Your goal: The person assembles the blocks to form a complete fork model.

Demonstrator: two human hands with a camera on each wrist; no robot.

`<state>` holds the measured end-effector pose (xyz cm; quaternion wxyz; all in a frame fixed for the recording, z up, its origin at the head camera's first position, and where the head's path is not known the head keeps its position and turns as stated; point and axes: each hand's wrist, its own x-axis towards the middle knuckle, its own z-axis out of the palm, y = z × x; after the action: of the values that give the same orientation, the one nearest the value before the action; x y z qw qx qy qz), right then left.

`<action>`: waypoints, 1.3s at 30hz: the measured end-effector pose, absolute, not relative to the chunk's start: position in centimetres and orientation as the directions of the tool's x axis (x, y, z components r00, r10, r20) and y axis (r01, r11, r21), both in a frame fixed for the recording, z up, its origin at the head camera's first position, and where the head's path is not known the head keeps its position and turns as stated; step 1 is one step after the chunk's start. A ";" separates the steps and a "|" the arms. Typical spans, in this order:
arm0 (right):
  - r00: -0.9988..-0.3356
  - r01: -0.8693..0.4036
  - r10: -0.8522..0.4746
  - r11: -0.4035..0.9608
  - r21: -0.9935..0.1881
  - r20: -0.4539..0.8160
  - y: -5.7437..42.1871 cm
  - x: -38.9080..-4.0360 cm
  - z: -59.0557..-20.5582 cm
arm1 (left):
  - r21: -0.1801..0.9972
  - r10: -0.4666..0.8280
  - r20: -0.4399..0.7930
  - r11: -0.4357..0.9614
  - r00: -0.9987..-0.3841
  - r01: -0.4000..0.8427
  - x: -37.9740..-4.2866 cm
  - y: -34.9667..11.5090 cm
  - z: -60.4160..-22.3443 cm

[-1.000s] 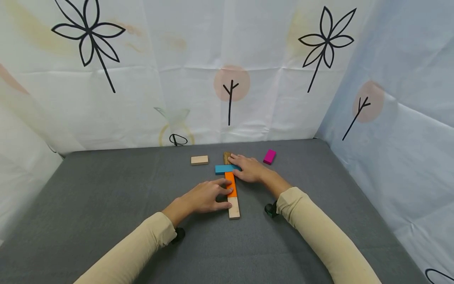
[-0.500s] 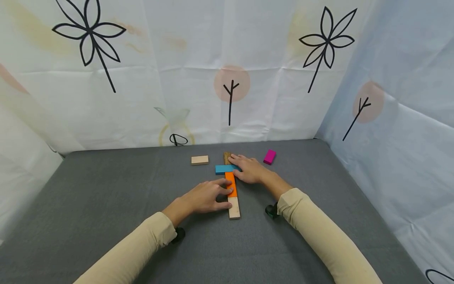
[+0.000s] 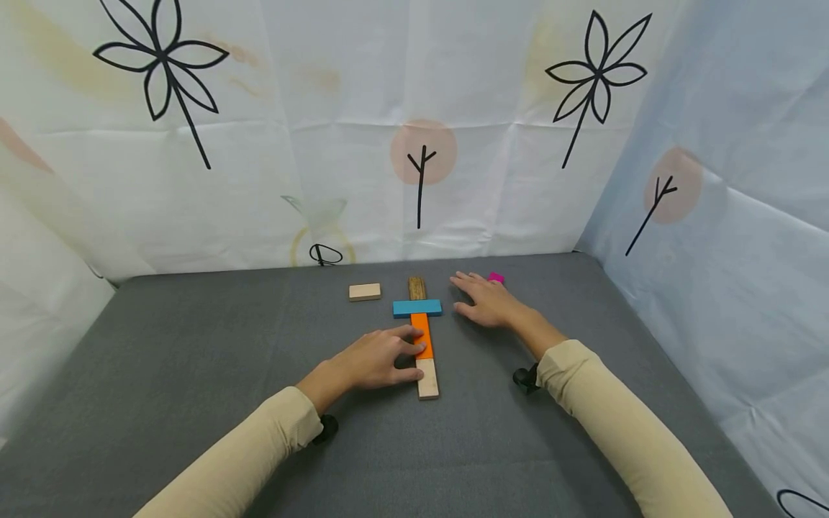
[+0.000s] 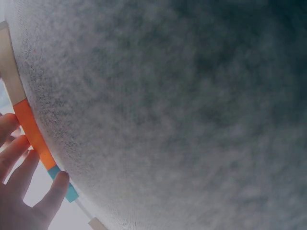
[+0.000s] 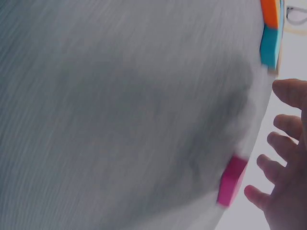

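Observation:
Flat blocks form a cross on the cloth: a brown block (image 3: 417, 288) at the far end, a blue block (image 3: 408, 309) across it, an orange block (image 3: 421, 327), then a pale wooden block (image 3: 427, 387) nearest me. My left hand (image 3: 376, 360) rests its spread fingertips on the orange block, with the thumb at the pale one. Off to the right, my right hand (image 3: 487, 301) hovers with spread fingers and holds nothing. A magenta block (image 3: 496, 277) is partly hidden behind that hand; the right wrist view shows the magenta block (image 5: 232, 181) apart from the fingers.
Left of the cross's far end lies a loose pale wooden block (image 3: 365, 291). Grey cloth (image 3: 194, 374) covers the table. White printed fabric (image 3: 363, 158) hangs behind it and along both sides.
My right hand has left the brown and blue blocks and moved right toward the magenta block, uncovering the blue block's right end. The left hand stays put.

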<state>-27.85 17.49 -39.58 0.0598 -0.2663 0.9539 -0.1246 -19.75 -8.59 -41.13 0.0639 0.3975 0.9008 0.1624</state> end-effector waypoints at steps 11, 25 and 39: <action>-0.901 -0.392 -0.428 0.875 -0.284 -0.075 23.4 -27.8 -39.1 | 0.345 0.735 0.006 0.635 -0.678 0.691 -19.6 -8.7 -41.2; -0.899 -0.389 -0.432 0.865 -0.318 -0.075 23.4 -27.9 -39.8 | 0.348 0.734 0.004 0.635 -0.679 0.689 -19.7 -8.7 -41.3; -0.891 -0.396 -0.445 0.859 -0.325 -0.091 19.9 -28.4 -40.1 | 0.347 0.735 -0.004 0.637 -0.678 0.689 -19.8 -8.7 -41.2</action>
<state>-28.36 19.93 -40.07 0.0819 -0.2189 0.9606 -0.1505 -19.77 -8.72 -41.18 0.0724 0.3948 0.9017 0.1607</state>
